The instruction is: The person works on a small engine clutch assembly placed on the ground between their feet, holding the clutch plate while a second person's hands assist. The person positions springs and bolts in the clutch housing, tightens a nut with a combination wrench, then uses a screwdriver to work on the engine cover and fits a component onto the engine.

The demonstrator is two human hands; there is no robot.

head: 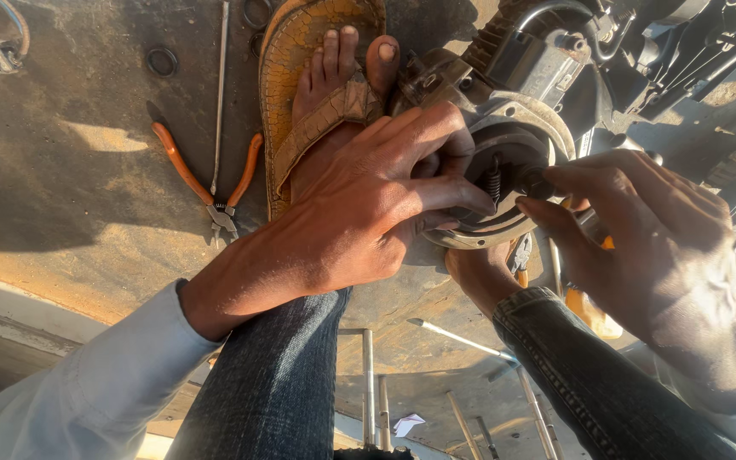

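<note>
A round metal hub (504,183) of a dark engine assembly (572,68) rests on the ground between my feet, with a small coil spring (493,181) showing in its middle. My left hand (368,200) grips the hub's near left rim, fingers curled over the edge. My right hand (641,230) reaches in from the right, thumb and forefinger pinched on a small dark part (537,181) at the hub's centre. An orange tool handle (589,308) shows partly below my right hand. My left foot in a tan sandal (317,94) is braced against the engine.
Orange-handled pliers (215,187) lie open on the stained ground to the left, beside a thin metal rod (220,94). A rubber ring (162,60) lies further left. Several long metal rods (462,341) lie near my knees. My denim-clad legs (274,383) fill the foreground.
</note>
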